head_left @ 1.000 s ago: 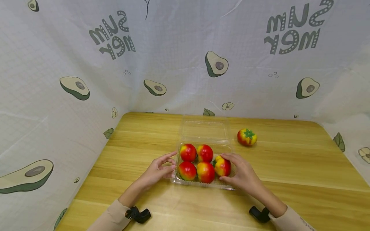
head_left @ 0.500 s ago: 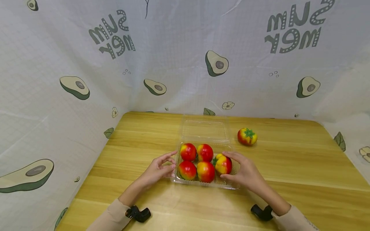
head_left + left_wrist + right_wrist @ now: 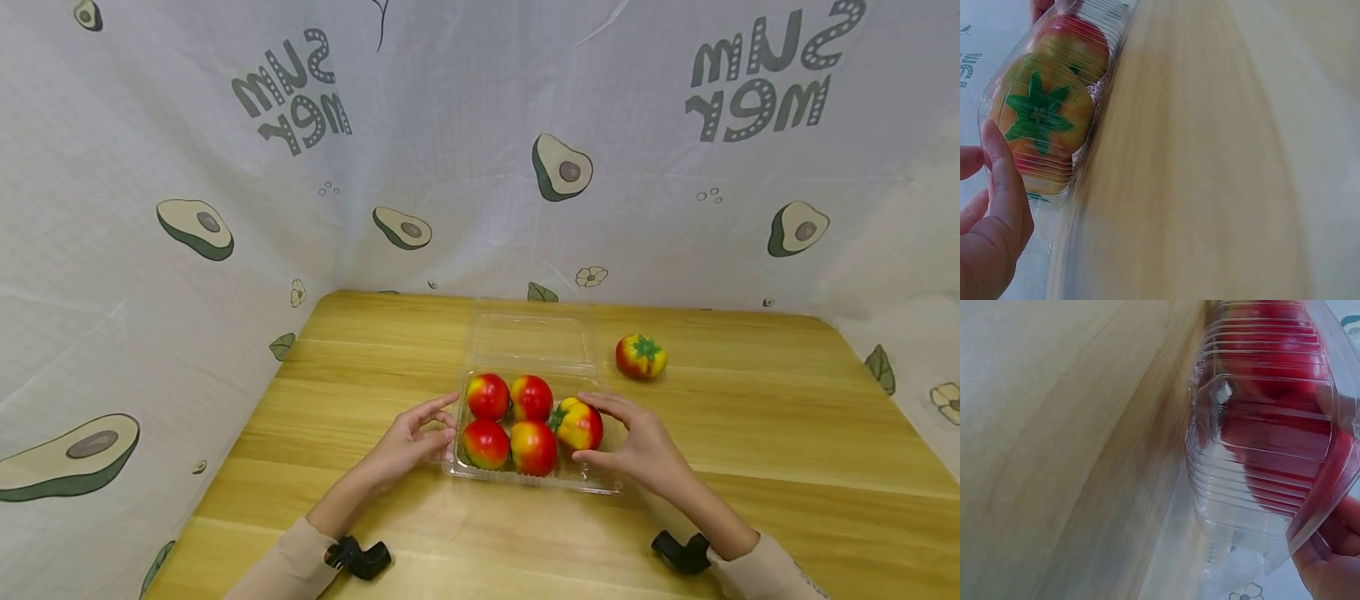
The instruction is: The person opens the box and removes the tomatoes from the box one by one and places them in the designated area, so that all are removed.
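In the head view, an open clear plastic clamshell box (image 3: 525,477) holds several red-and-yellow toy tomatoes, with two rows of two on its left. My right hand (image 3: 637,446) spans another toy tomato (image 3: 580,425) at the box's right end, fingers at its far side and thumb at its near side. This one lies tilted, its green star-shaped calyx turned left. My left hand (image 3: 412,437) rests against the box's left edge, index finger and thumb touching the rim. In the left wrist view, a tomato's green calyx (image 3: 1037,115) shows through the ribbed wall.
One more toy tomato (image 3: 641,357) sits on the wooden table (image 3: 750,400), behind and right of the box. The clear lid (image 3: 532,337) lies folded back on the far side. A white curtain (image 3: 465,125) printed with avocados hangs behind and at the sides.
The tomato at my right hand has turned a little and shifted slightly right and away, showing more yellow. My right hand has moved slightly right with it. The left hand stays put.
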Demonstrator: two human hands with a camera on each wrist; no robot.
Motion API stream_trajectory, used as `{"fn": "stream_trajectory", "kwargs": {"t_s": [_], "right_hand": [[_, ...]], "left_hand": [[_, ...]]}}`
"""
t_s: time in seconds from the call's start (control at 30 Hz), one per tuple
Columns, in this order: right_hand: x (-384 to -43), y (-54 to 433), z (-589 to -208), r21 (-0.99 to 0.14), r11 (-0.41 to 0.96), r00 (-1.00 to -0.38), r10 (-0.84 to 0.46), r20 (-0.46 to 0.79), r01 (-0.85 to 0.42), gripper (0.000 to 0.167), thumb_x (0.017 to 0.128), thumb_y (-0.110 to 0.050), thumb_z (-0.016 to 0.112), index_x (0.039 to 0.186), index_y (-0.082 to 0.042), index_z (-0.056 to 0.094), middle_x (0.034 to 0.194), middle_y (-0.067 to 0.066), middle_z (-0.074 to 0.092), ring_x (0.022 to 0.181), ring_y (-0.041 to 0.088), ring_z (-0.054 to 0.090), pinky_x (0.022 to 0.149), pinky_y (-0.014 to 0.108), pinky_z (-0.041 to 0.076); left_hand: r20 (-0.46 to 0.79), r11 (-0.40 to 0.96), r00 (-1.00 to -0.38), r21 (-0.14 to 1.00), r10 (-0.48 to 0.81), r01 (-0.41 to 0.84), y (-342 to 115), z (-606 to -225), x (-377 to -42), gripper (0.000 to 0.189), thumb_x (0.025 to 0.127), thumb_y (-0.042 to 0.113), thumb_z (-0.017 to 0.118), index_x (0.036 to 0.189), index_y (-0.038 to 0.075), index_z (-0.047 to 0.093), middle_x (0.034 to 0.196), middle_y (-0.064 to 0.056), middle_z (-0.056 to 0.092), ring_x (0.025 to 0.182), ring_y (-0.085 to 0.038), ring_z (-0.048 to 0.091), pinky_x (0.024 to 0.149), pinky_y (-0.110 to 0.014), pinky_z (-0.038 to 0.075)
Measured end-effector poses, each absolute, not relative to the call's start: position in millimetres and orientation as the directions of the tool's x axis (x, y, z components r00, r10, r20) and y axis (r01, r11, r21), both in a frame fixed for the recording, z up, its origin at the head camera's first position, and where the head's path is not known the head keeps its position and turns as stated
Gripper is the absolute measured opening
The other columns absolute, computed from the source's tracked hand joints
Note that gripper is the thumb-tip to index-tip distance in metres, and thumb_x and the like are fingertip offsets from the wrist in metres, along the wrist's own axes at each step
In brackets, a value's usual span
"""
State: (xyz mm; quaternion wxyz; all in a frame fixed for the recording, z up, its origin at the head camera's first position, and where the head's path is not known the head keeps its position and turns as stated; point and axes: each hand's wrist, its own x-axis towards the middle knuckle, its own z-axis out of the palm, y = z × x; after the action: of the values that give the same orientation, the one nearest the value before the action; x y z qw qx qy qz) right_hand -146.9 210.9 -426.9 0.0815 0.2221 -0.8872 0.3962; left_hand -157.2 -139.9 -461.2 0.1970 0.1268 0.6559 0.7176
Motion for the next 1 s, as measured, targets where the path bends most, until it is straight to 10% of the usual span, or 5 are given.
{"fn": "stream_trajectory", "kwargs": {"t_s": [1.0], "right_hand": [[-148.7, 221.2, -425.3, -0.805, 0.425, -0.905, -0.293, 0.310, -0.413, 0.068, 0.071, -0.011, 0.091, 0.132, -0.001, 0.062, 0.131, 0.016, 0.062, 0.113, -0.003, 0.055, 0.096, 0.013, 0.045]], "left_hand": [[-0.066, -0.061, -0.887, 0.993, 0.457, -0.106, -140.6, -461.8, -156.4, 0.058, 0.099, 0.000, 0.059, 0.153, 0.003, 0.037, 0.110, -0.010, 0.051, 0.076, -0.010, 0.060, 0.077, -0.030, 0.060]]}}
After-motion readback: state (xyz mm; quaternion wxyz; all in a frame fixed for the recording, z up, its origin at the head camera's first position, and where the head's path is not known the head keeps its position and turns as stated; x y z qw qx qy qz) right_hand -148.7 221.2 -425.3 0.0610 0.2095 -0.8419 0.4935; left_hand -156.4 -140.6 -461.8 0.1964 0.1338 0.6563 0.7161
